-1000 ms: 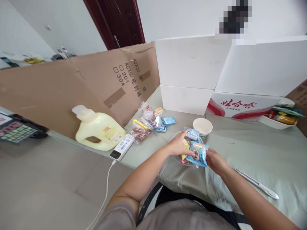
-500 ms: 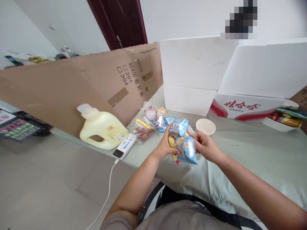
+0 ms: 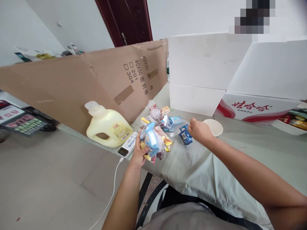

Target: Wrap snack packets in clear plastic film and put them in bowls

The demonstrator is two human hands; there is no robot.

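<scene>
My left hand [image 3: 138,154] is closed around a bunch of wrapped snacks, with a light blue snack packet [image 3: 153,142] on top and yellow and red wrappers below it. My right hand [image 3: 199,130] is a closed fist, its fingertips gripping a dark blue snack packet [image 3: 185,136] that hangs at its left side. Some clear plastic shows near that packet. Behind the hands lies a pile of wrapped snacks [image 3: 155,114], among them more light blue packets [image 3: 175,120]. A white bowl [image 3: 214,127] stands just beyond my right hand, which partly covers it.
A pale yellow jug [image 3: 111,126] and a white power bank [image 3: 128,145] with a cable stand at the table's left edge. Cardboard [image 3: 105,75] walls the left; white boxes [image 3: 198,99] stand behind. At far right is a white dish [image 3: 289,126] of packaged items.
My hands have moved apart. The left carried its bunch of snacks leftward; the right now holds a dark blue packet away from the bunch. The view has shifted slightly.
</scene>
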